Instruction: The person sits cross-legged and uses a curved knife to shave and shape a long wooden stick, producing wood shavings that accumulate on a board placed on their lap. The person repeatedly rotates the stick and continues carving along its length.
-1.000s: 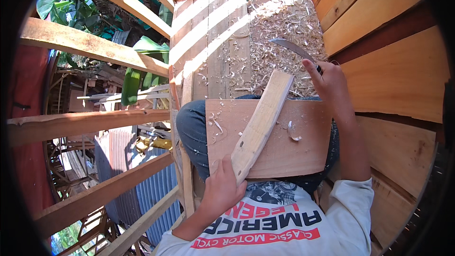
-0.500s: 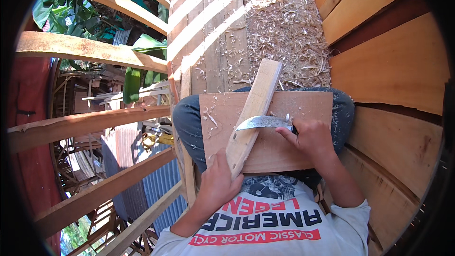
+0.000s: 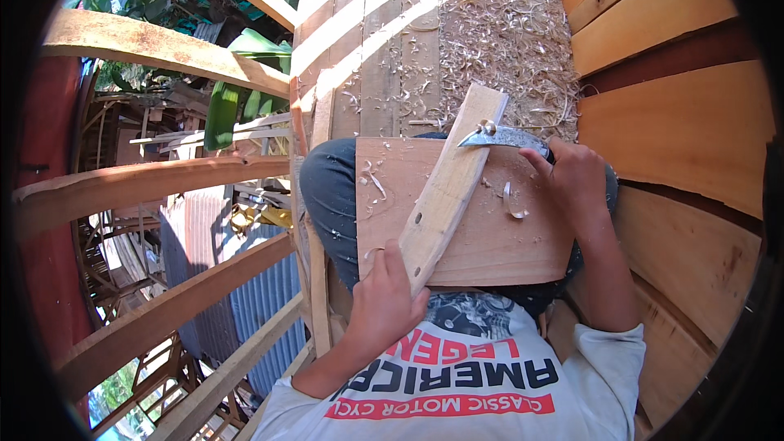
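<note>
A pale strip of wood [image 3: 452,188] with two dark holes in its near part lies slantwise over a flat board [image 3: 523,237] on my lap. My left hand [image 3: 388,298] grips the strip's near end. In my right hand [image 3: 576,184] is a curved knife [image 3: 506,137], its handle hidden in my fist. The blade lies across the strip near its far end, with a curled shaving [image 3: 487,127] on the blade's far side. Another wood curl [image 3: 514,200] rests on the board, right of the strip.
Shavings [image 3: 510,41] thickly cover the plank floor [image 3: 380,57] ahead of my knees. A plank wall [image 3: 678,122] stands close at my right. Along the left run wooden rails [image 3: 155,184], with corrugated sheets [image 3: 261,302], stacked lumber and broad green leaves beyond them.
My right hand has pushed the knife away from me along the strip, toward its far end. A shaving has curled up at the blade, and a new curl lies on the board.
</note>
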The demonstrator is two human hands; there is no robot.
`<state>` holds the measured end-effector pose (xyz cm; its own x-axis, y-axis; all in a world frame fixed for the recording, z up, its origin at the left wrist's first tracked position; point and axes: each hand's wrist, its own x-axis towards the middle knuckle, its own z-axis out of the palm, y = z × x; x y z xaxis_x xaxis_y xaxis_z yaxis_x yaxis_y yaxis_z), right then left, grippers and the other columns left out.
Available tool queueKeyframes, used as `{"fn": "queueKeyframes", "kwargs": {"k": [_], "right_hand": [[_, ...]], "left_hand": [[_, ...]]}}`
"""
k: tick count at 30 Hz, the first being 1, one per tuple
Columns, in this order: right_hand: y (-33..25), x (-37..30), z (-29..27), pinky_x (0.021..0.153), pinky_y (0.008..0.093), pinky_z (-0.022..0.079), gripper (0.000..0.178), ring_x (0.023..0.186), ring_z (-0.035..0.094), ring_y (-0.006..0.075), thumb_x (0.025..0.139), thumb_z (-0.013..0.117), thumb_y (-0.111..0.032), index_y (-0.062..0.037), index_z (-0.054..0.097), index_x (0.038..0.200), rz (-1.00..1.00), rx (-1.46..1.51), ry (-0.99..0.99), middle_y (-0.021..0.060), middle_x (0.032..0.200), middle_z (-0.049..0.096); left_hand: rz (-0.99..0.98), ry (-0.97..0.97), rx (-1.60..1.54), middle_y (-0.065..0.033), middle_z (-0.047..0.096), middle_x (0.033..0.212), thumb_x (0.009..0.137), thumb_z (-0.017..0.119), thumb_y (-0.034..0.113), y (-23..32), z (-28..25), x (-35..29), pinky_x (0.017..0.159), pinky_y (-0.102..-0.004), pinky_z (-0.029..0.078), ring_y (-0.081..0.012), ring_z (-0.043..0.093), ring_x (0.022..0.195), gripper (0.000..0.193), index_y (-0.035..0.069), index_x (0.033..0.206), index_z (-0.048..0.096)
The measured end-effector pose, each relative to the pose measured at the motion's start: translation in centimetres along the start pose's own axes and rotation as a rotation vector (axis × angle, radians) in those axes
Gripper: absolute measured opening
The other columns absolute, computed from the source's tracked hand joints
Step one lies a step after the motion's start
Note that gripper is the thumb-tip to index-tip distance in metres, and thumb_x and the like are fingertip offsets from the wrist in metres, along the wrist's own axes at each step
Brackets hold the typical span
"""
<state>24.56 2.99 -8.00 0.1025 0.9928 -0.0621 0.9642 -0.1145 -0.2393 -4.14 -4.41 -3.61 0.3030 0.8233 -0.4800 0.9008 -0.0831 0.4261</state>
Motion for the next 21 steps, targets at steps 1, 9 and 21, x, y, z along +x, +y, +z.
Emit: {"fn": "queueKeyframes", "kwargs": {"k": [1, 9, 21], "right_hand": [[0.1, 0.5, -0.3, 0.056, 0.0430, 0.049, 0.063, 0.060, 0.063, 0.0333, 0.084, 0.054, -0.064, -0.0038, 0.064, 0.068, 0.028, -0.045, -0.042, 0.0163, 0.062, 0.061], [3.5, 4.8, -0.3, 0.057, 0.0446, 0.049, 0.066, 0.065, 0.064, 0.0363, 0.089, 0.049, -0.063, -0.0015, 0.063, 0.069, 0.275, -0.088, 0.092, 0.0186, 0.065, 0.063], [-2.4, -4.3, -1.6, 0.046, 0.0381, 0.044, 0.054, 0.048, 0.059, 0.0278, 0.083, 0.063, -0.056, -0.0065, 0.057, 0.062, -0.174, 0.130, 0.020, 0.0119, 0.052, 0.054]], "left_hand": [[0.005, 0.016, -0.006, -0.0270, 0.050, 0.101, 0.072, 0.073, 0.018, 0.0, 0.0, 0.0, 0.069, -0.0490, 0.052, -0.0445, 0.062, 0.083, 0.077, -0.009, 0.129, 0.029], [-0.051, -0.146, -0.119, -0.0334, 0.056, 0.099, 0.073, 0.066, 0.017, 0.4, -0.5, -0.3, 0.074, -0.0523, 0.050, -0.0501, 0.060, 0.083, 0.070, -0.008, 0.127, 0.030], [-0.083, -0.151, -0.333, -0.0362, 0.058, 0.097, 0.074, 0.062, 0.014, -0.2, -1.5, 0.1, 0.082, -0.0488, 0.047, -0.0526, 0.059, 0.093, 0.064, -0.002, 0.128, 0.032]]}}
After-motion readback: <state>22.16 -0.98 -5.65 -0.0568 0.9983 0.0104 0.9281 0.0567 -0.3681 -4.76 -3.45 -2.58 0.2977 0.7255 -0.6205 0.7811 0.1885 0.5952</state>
